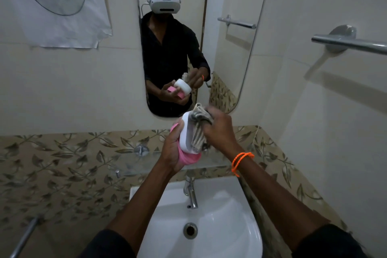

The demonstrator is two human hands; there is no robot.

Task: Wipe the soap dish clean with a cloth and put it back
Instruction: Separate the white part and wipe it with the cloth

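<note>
Two hands meet at chest height over a white basin (226,211) directly below them, its tap (191,192) just beneath the wrists, a mirror (188,37) on the wall beyond them and a glass shelf (134,165) below and left of them. The left hand (171,153) grips the soap dish (186,138), a white tray tilted on edge with a pink part against the palm. The right hand (219,132), an orange band (240,160) at its wrist, bunches a striped cloth (199,130) in curled fingers and presses it into the tray's hollow. Wiping appears under way, judging by the cloth's contact; whether the dish is clean cannot be told. Returning the dish to its place remains undone, the shelf being a likely spot.
</note>
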